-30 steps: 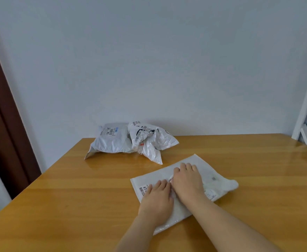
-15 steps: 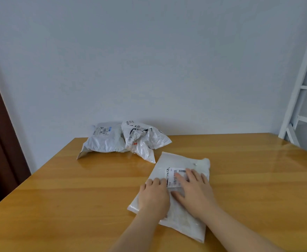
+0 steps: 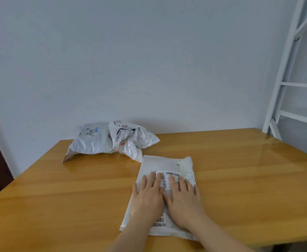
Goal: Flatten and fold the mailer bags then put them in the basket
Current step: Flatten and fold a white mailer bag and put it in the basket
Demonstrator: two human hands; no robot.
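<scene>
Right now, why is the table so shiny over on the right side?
In the head view, the glossy wooden table mirrors the pale wall and white metal frame, giving glare near its far right corner; the wide lens also makes the frame lean; the hands are sharp, not blurred.

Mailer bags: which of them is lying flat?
The near mailer bag under both hands, left hand and right hand. The two bags by the wall are still puffy and crumpled.

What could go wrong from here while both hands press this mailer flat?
The white mailer bag lies on glossy wooden table; the left hand and right hand may slide it rather than flatten it. Its bunched far right corner may spring up. No basket is in view, so placement could stall.
</scene>
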